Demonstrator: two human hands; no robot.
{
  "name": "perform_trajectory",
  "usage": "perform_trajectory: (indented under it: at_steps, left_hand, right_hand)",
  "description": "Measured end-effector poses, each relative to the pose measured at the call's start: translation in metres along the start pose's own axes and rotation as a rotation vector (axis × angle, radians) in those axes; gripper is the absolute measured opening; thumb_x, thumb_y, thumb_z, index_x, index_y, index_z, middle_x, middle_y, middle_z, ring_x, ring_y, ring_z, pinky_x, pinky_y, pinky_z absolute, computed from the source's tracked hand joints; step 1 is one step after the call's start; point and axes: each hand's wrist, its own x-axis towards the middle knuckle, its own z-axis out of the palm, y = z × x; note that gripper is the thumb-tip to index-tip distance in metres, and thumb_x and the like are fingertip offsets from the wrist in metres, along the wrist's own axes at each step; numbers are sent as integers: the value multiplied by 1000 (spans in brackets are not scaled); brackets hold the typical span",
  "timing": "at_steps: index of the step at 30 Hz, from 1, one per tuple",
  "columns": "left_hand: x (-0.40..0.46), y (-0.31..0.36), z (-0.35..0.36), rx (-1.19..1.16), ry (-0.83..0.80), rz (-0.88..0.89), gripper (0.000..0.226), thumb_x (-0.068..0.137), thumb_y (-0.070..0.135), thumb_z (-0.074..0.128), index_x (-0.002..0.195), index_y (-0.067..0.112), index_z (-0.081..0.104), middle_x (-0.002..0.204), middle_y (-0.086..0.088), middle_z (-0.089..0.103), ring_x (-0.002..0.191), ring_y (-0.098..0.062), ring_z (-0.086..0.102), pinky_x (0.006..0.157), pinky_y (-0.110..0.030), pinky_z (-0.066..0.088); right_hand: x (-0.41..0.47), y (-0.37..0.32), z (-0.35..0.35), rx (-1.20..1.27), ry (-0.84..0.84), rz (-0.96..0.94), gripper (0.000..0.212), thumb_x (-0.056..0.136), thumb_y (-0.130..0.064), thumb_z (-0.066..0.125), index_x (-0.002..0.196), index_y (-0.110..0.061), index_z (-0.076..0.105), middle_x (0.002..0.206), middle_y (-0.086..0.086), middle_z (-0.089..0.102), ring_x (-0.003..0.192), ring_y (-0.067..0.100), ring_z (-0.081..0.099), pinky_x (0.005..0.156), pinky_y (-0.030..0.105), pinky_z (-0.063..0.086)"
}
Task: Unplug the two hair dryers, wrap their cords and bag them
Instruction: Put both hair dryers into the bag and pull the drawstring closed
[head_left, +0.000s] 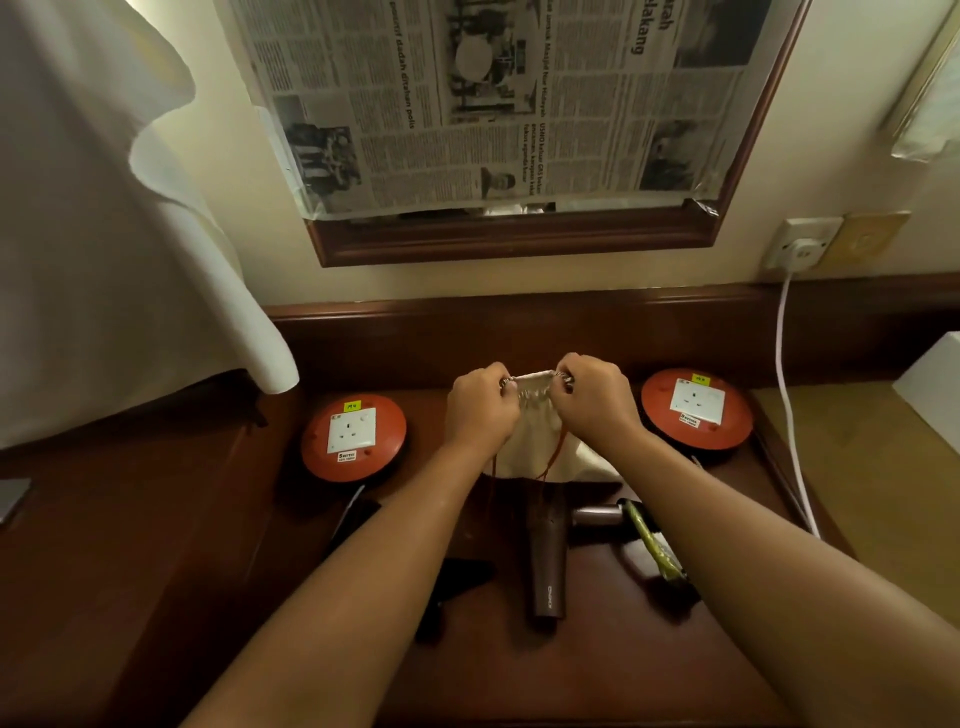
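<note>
A cream drawstring bag (535, 436) is held up over the dark wooden surface (208, 519), its gathered mouth pinched at either end: the left hand (480, 408) grasps the left side of the mouth, the right hand (592, 397) the right side, fingers curled tight on the fabric or its cord. The step in hand is judged to be working the mouth of the bag, either drawing it shut or spreading it open; which of the two cannot be told from this view, nor whether a dryer is already inside. If it is to be opened, the gathers are best pulled apart evenly from both ends so that the red drawstrings (550, 462) slide freely and do not knot; if closed, the strings should be pulled rather than the cloth.

One brown hair dryer (548, 551) lies on the surface just below the bag and nearer the person, between the two forearms, not touched by either hand. Its handle points to the right, where a yellow-green tie (649, 540) seems to bind a bundled cord, though that part is dim. A black shape (447, 587) lies to its left, too dark to name with certainty.

Two round red socket reels (353, 439) (696, 408) sit on either side of the hands, with nothing plugged into their faces. A white cable (787, 415) runs from a wall socket (802, 244) at the right.
</note>
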Motion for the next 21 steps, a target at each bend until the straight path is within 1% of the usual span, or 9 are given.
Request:
perform_trajectory:
  at_steps: [2, 3, 6, 9, 12, 14, 15, 19, 21]
  left_hand:
    - [0, -3, -3, -10, -16, 10, 17, 90, 21, 53, 82, 8, 62, 78, -6, 61, 77, -25, 58, 62, -37, 44]
    - [1, -5, -5, 2, -34, 30, 15, 89, 22, 54, 85, 9, 62, 83, -4, 59, 79, -22, 57, 62, -35, 43]
    - [7, -6, -10, 103, -118, 109, 17, 90, 29, 54, 100, 16, 60, 97, 3, 48, 87, -13, 48, 65, -29, 39]
    - [11, 1, -12, 213, -197, 135, 21, 97, 29, 48, 103, 15, 62, 98, -1, 54, 85, -15, 50, 65, -30, 36]
    - [10, -1, -13, 172, -155, 128, 22, 98, 21, 46, 93, 8, 62, 93, -7, 60, 84, -24, 57, 63, -33, 39]
    - [8, -6, -14, 143, -95, 114, 21, 97, 19, 46, 83, 7, 57, 86, -8, 57, 80, -27, 56, 61, -33, 37]
    - [7, -9, -14, 134, -68, 106, 22, 96, 18, 46, 79, 7, 55, 84, -8, 56, 78, -28, 56, 60, -33, 35]
    - [4, -14, -11, 116, -49, 82, 23, 96, 18, 47, 77, 8, 52, 83, -7, 56, 79, -28, 57, 60, -32, 36]
    - [6, -17, -11, 111, -58, 86, 20, 95, 22, 48, 83, 8, 56, 90, -6, 56, 85, -26, 57, 63, -33, 39]
  right_hand:
    - [1, -2, 0, 53, -31, 19, 14, 90, -14, 51, 83, -6, 60, 78, 7, 62, 71, 23, 57, 60, 34, 45]
    - [2, -2, -1, 79, -58, 20, 13, 90, -15, 51, 85, -7, 61, 80, 7, 62, 73, 23, 58, 62, 34, 47]
    - [5, -2, -3, 129, -132, 2, 12, 92, -17, 52, 94, -10, 63, 89, 4, 62, 80, 20, 59, 70, 36, 52]
    - [5, -6, 0, 87, -151, -42, 13, 92, -17, 53, 98, -12, 62, 92, 2, 61, 81, 18, 58, 69, 33, 50]
    - [3, -6, 3, -22, -62, -50, 13, 92, -18, 51, 92, -9, 60, 86, 5, 60, 72, 19, 54, 59, 30, 42]
    - [3, -4, 2, -79, 6, -10, 15, 92, -16, 48, 90, -5, 59, 84, 7, 59, 70, 20, 50, 59, 30, 34]
    - [4, -3, 0, -91, 25, 13, 16, 92, -15, 46, 90, -4, 59, 84, 8, 59, 71, 21, 49, 59, 30, 33]
    - [6, -4, -1, -56, 19, 44, 16, 91, -11, 44, 90, -5, 59, 84, 8, 61, 76, 24, 55, 61, 30, 35]
    - [6, -3, -5, -10, -34, 36, 17, 91, -11, 45, 92, -6, 60, 87, 7, 62, 80, 23, 57, 64, 32, 42]
